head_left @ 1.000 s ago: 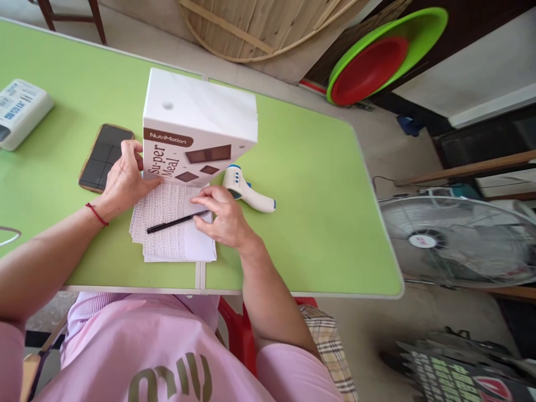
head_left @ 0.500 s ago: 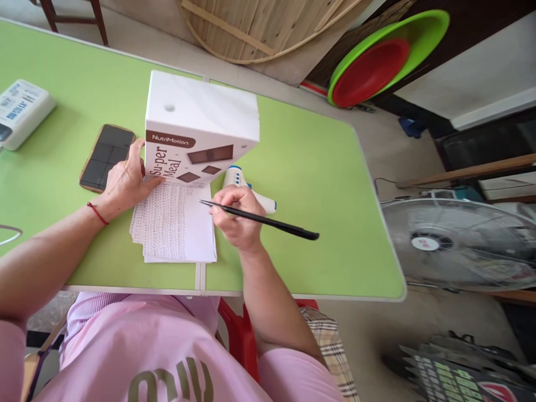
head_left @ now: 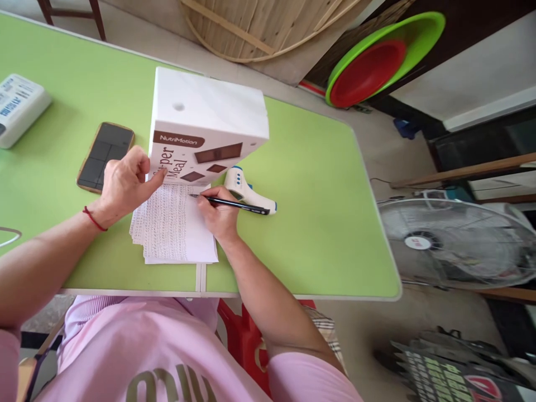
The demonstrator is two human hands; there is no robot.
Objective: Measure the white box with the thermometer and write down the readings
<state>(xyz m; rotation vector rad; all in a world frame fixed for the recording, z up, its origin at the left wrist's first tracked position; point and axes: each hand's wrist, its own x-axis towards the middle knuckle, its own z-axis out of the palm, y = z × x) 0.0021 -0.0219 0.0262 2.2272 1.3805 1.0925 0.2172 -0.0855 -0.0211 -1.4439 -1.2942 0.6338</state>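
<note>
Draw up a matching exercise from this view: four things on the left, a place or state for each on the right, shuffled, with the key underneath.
Things
1. black pen
2. phone
3. NutriMotion box
4. paper stack

Places and states
A. standing on the green table, with the left hand at its left side
B. marked with rows of small writing
C. held in the right hand
D. lying to the left of the box, screen up

Right pairs: 1-C, 2-D, 3-A, 4-B
</note>
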